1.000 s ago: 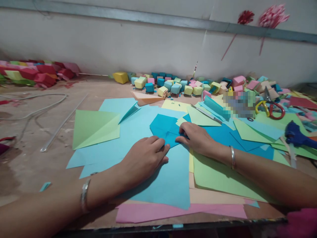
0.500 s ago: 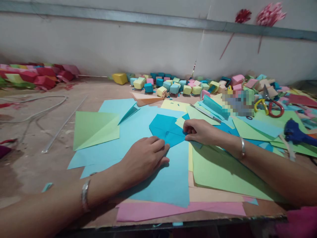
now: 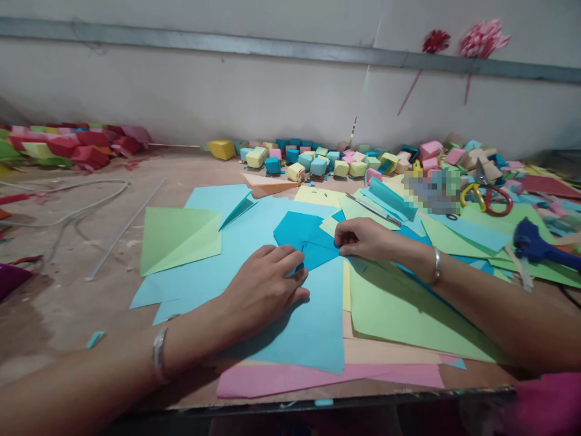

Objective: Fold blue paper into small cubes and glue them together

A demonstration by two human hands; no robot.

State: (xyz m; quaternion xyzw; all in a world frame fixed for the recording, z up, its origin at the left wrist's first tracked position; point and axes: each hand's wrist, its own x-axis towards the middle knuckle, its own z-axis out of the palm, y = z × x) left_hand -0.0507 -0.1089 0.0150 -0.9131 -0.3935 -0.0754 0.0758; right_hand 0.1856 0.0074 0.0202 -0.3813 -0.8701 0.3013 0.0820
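A dark blue folded paper (image 3: 303,235) lies on a pile of light blue sheets (image 3: 254,254) on the wooden table (image 3: 68,303). My left hand (image 3: 265,287) rests on its near corner, fingers curled and pressing the paper down. On the paper's right edge sits my right hand (image 3: 365,239), its fingers closed in a pinch on that edge. Both wrists wear a silver bangle.
A folded green sheet (image 3: 179,237) lies to the left. Green (image 3: 399,315) and pink sheets (image 3: 318,378) spread near the front edge. Several small paper cubes (image 3: 318,162) line the back wall. Scissors (image 3: 485,197) and a blue glue gun (image 3: 538,248) lie at right.
My right hand slid from the middle of the dark blue paper to its right edge and pinched it. The left hand stayed pressed on the near corner.
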